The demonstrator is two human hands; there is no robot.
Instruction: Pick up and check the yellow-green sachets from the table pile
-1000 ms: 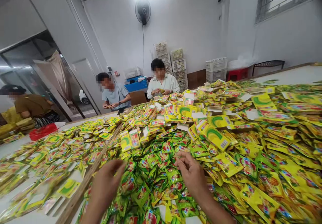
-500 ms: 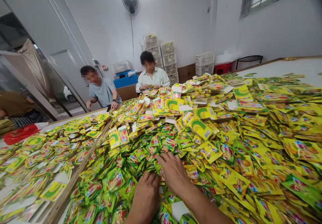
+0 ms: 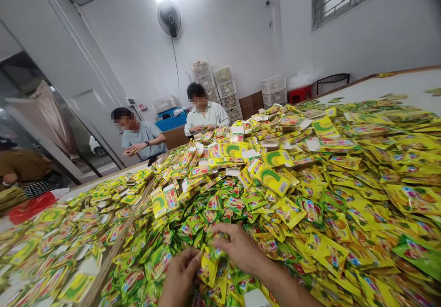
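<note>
Both hands at 6 o'clock, low over the sachet pile [image 3: 310, 183]. Left hand [image 3: 179, 275] pinches a yellow sachet [image 3: 207, 270] by its edge. Right hand [image 3: 237, 248] is closed on a bunch of green sachets [image 3: 216, 246], touching it above. Bare tabletop [image 3: 396, 84] at 2 o'clock.
</note>
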